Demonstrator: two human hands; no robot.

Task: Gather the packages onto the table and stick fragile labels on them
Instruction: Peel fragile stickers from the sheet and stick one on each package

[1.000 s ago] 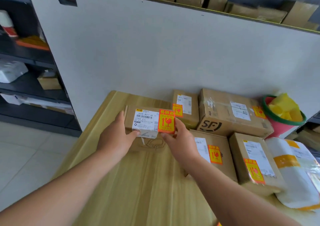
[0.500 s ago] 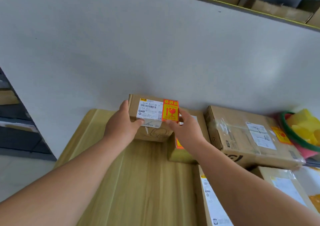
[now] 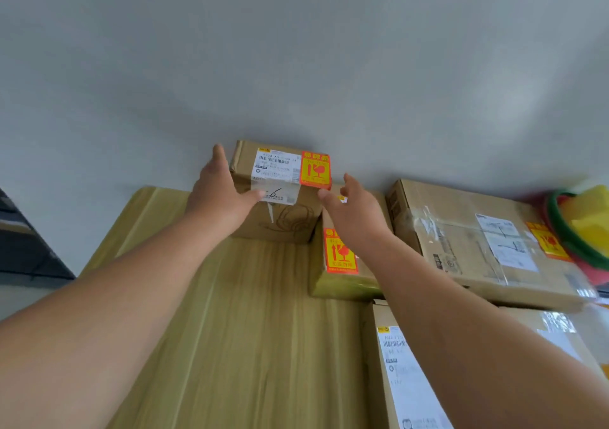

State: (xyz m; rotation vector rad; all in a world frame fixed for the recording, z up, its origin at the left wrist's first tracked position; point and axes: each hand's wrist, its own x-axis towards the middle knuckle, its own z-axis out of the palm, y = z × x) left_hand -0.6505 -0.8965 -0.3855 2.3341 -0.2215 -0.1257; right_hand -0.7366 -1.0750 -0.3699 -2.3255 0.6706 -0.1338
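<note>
Where the small box [image 3: 280,217] is sitting: at the far edge of the counter [image 3: 250,329], its back lying against the white panel [image 3: 296,66].
Top of the small box: a white shipping label [image 3: 275,171] is lying beside an orange fragile label [image 3: 315,170], which is filling the right corner.
Left hand [image 3: 217,201]: the fingers are lying straight along the box's left side and the thumb is pressing on the shipping label's near edge. The grip is wide, flat to the box rather than curled round it.
Right hand [image 3: 354,217]: it is hovering just beside the box's right corner with fingers spread. The grip is wide and holding nothing. I cannot tell whether the thumb tip is touching the box.
Second box [image 3: 342,283]: it is standing just right of the small box, partly hidden by the right hand, and is showing a second fragile label [image 3: 341,252].
Large box [image 3: 461,241]: it is lying further right, taped, and is carrying a third fragile label [image 3: 547,241] at its right end.
Nearest box [image 3: 405,379]: it is showing under the right forearm.
Red tub [image 3: 560,231]: green-rimmed, it is holding yellow things at the right edge.
</note>
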